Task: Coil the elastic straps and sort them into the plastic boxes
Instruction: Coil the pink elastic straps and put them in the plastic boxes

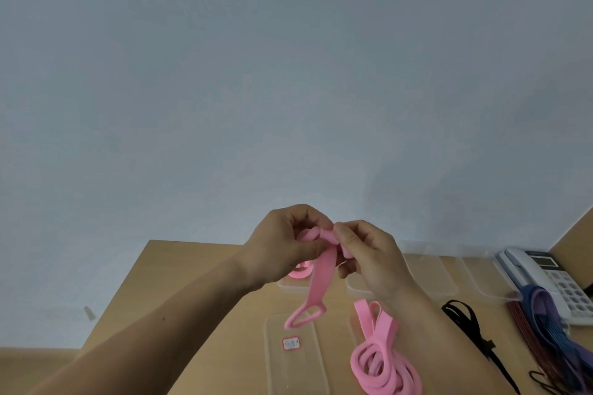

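Pinching 1 pink strap [317, 285] — left hand [279, 247], right hand [369, 253].

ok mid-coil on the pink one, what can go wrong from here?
1. The left hand and right hand pinch only the top of the pink strap. The wound part looks small, so a slip could let it unroll.
2. Its looped tail dangles over the clear plastic box, near the loose pink pile. Winding it up could snag or drag either.
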A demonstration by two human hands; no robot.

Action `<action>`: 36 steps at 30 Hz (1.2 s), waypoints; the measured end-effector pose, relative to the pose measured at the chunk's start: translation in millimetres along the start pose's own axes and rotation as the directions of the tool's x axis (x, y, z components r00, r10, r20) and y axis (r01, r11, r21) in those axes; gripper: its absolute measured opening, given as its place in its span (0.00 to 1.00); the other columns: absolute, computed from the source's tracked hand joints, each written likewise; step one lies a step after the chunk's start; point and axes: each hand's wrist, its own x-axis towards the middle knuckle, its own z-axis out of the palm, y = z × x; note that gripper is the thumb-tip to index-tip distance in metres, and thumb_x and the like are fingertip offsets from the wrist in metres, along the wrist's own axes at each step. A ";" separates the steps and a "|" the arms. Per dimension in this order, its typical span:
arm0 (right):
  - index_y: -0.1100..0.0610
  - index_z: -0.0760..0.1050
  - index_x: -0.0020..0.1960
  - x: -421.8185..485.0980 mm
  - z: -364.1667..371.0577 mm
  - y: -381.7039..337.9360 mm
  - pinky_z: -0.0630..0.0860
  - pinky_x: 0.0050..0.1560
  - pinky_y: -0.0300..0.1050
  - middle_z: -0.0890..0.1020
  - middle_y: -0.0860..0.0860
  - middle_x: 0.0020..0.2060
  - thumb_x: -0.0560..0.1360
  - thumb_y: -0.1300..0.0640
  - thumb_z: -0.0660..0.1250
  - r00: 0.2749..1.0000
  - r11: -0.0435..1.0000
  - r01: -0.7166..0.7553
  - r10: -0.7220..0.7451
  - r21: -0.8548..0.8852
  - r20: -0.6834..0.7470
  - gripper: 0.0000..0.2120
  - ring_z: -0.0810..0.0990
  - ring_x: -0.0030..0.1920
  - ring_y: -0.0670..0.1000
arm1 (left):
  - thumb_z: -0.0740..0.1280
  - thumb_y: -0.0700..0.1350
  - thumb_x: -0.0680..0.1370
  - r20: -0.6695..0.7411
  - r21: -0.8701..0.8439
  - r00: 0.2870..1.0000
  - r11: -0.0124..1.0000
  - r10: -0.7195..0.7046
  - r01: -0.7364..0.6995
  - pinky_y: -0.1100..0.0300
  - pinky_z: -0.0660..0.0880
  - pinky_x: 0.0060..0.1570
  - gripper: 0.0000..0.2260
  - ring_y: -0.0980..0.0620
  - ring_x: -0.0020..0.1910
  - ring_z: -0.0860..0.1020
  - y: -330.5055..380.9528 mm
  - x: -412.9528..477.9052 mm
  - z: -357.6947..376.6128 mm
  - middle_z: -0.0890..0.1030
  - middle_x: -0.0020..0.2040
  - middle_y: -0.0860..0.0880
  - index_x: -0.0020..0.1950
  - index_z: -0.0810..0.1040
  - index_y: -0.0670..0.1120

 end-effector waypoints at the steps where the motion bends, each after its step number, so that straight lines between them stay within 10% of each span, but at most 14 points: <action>1: 0.60 0.80 0.44 0.7 -1.2 0.3 0.76 0.32 0.44 0.78 0.45 0.28 0.71 0.44 0.70 1.000 1.000 -0.003 0.003 -0.009 -0.002 0.17 0.78 0.30 0.49 | 0.73 0.38 0.72 -0.011 0.006 1.000 1.000 0.011 -0.011 0.40 0.80 0.54 0.08 0.43 0.48 0.84 -1.6 0.2 0.9 0.86 0.47 0.46 0.48 0.82 0.49; 8: 0.54 0.81 0.46 5.3 -7.2 -1.5 0.75 0.31 0.41 0.82 0.50 0.33 0.74 0.57 0.73 0.994 0.995 0.097 -0.097 0.005 -0.042 0.02 0.77 0.28 0.50 | 0.76 0.49 0.70 -0.010 -0.011 0.993 0.993 -0.114 0.114 0.41 0.80 0.47 0.18 0.37 0.44 0.83 -3.4 2.6 -0.4 0.84 0.47 0.45 0.56 0.76 0.46; 15: 0.51 0.80 0.48 4.5 -11.5 -2.2 0.76 0.37 0.40 0.81 0.45 0.35 0.74 0.65 0.72 0.991 0.991 0.130 -0.129 -0.018 0.025 0.10 0.77 0.33 0.47 | 0.73 0.42 0.72 0.104 -0.118 0.979 0.975 -0.176 0.188 0.43 0.78 0.47 0.18 0.35 0.42 0.82 2.6 4.2 -1.9 0.84 0.47 0.35 0.56 0.74 0.34; 23: 0.44 0.80 0.46 1.6 -7.7 -3.5 0.79 0.52 0.53 0.83 0.47 0.41 0.62 0.52 0.77 0.987 0.991 0.132 -0.128 -0.030 0.093 0.14 0.81 0.46 0.52 | 0.77 0.47 0.69 0.141 -0.262 0.960 0.925 -0.244 0.274 0.51 0.75 0.41 0.14 0.42 0.37 0.78 4.5 8.8 -4.5 0.81 0.41 0.37 0.47 0.78 0.41; 29: 0.50 0.79 0.55 1.8 -8.5 1.8 0.79 0.43 0.46 0.82 0.50 0.43 0.65 0.48 0.76 0.992 0.985 0.008 -0.030 0.173 0.120 0.20 0.83 0.43 0.53 | 0.78 0.43 0.67 0.046 -0.230 0.993 0.966 -0.113 0.121 0.51 0.76 0.39 0.12 0.40 0.39 0.79 2.4 9.0 -4.2 0.82 0.41 0.39 0.46 0.80 0.42; 36: 0.56 0.82 0.42 5.4 -5.0 -4.8 0.76 0.35 0.45 0.83 0.54 0.36 0.65 0.41 0.76 0.996 0.995 -0.066 0.061 0.081 0.073 0.19 0.78 0.33 0.54 | 0.78 0.38 0.69 0.029 -0.084 1.000 0.996 -0.008 0.010 0.47 0.79 0.48 0.13 0.44 0.44 0.82 -1.9 4.6 -1.2 0.83 0.45 0.41 0.49 0.79 0.42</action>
